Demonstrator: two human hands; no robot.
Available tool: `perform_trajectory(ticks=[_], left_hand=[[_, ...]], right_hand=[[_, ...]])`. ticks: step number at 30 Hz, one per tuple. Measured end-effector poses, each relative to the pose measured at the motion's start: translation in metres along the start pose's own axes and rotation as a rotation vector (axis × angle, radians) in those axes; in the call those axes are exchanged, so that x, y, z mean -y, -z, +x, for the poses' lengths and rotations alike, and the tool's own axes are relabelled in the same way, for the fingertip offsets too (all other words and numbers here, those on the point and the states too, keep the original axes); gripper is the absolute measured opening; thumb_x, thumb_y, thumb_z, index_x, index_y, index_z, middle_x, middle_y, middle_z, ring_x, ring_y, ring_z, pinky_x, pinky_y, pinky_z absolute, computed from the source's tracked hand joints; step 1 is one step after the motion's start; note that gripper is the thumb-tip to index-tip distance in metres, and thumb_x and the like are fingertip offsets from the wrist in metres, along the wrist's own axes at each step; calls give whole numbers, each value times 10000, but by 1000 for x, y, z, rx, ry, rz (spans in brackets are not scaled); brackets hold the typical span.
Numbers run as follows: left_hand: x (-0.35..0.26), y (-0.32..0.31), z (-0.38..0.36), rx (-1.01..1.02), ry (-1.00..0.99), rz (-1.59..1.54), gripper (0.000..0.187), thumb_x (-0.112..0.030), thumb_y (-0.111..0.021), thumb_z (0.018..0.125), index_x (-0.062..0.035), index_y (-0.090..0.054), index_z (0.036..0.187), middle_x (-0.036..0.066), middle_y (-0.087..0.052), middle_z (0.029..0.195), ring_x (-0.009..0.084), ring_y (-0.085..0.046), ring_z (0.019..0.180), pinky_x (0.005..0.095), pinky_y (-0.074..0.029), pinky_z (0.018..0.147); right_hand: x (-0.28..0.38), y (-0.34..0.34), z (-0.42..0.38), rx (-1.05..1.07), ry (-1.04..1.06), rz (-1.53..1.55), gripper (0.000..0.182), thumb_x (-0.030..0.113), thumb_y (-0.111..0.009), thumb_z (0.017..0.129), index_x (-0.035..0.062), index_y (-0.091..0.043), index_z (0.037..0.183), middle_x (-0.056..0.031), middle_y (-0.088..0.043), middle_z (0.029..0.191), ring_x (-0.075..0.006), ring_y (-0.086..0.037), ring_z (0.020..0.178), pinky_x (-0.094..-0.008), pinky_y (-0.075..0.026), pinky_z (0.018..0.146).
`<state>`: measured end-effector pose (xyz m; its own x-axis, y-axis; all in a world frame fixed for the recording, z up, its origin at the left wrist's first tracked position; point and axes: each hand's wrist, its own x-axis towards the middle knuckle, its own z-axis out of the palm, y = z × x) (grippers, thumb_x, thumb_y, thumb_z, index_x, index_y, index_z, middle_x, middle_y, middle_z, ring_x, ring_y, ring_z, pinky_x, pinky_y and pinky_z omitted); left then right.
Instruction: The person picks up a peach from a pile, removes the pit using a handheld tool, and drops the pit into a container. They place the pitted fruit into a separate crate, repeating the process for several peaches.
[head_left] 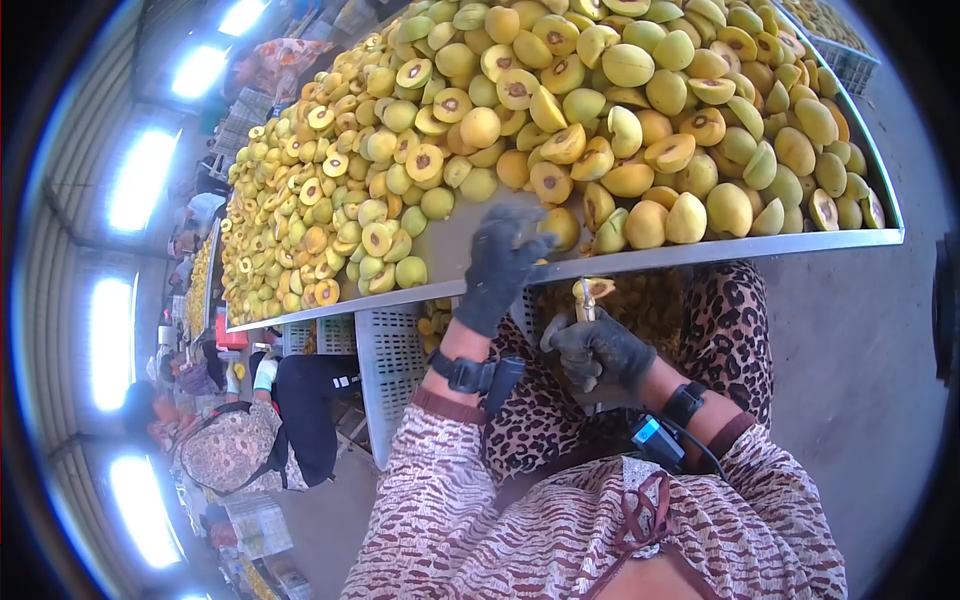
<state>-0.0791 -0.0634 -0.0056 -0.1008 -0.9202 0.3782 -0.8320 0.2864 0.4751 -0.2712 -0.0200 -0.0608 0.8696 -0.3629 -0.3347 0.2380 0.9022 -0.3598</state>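
My left hand (500,262), in a dark grey glove, reaches over the near rim of the metal tray. Its fingers are apart, slightly blurred, and lie right beside a yellow peach half (560,230). My right hand (603,350), gloved the same way, is wrapped round the handle of a pitting tool (585,306) held upright just below the rim. At the tool's metal tip sits a small cut piece of peach (598,288). Heaped across the tray are many yellow-green peach halves (480,128), some showing a brown pit hollow.
The tray's metal rim (700,251) crosses in front of me. Below it, between my knees, lies a pile of yellow-brown pieces (640,308). A white perforated crate (390,365) stands left of my legs. Another person (240,445) works farther left. Concrete floor (840,400) stretches at right.
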Motion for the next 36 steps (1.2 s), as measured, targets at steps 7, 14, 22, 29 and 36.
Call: perform_trajectory(ticks=[7, 14, 22, 29, 36], left_hand=[[5, -17, 21, 288, 91, 274, 437, -190, -714, 784, -36, -633, 1185, 135, -639, 1169, 309, -613, 1065, 406, -483, 950], [-36, 47, -35, -16, 583, -1088, 522, -153, -619, 863, 76, -515, 1320, 161, -580, 1302, 228, -578, 1166, 341, -460, 1016], [-82, 18, -84, -166, 486, -962, 488, -164, -525, 884, 93, -546, 1298, 192, -593, 1288, 240, -563, 1192, 347, -411, 1066], [-101, -7, -78, -215, 375, -794, 413, -158, -486, 981, 90, -523, 1308, 196, -600, 1277, 243, -583, 1160, 341, -447, 1033], [-91, -21, -78, -248, 359, -488, 333, -166, -361, 1051, 58, -595, 1130, 183, -653, 1097, 238, -644, 994, 351, -511, 933]], right_hand=[[14, 10, -1, 102, 69, -1, 105, 70, -628, 829, -21, -620, 881, -21, -470, 497, -122, -424, 333, -268, -349, 325], [15, -14, -13, -151, 241, -586, 79, 69, -641, 789, -8, -641, 772, -47, -598, 599, -125, -546, 483, -289, -428, 437], [-16, -2, 3, -227, 606, -871, 156, 100, -617, 803, -50, -650, 827, -159, -613, 632, -138, -581, 604, -365, -470, 578], [-10, -10, -1, -256, 475, -769, 179, 104, -592, 820, -65, -648, 838, -186, -633, 655, -146, -613, 633, -371, -474, 592], [-27, 3, 15, -236, 628, -780, 164, 89, -612, 824, -70, -651, 833, -219, -643, 688, -238, -666, 648, -389, -490, 606]])
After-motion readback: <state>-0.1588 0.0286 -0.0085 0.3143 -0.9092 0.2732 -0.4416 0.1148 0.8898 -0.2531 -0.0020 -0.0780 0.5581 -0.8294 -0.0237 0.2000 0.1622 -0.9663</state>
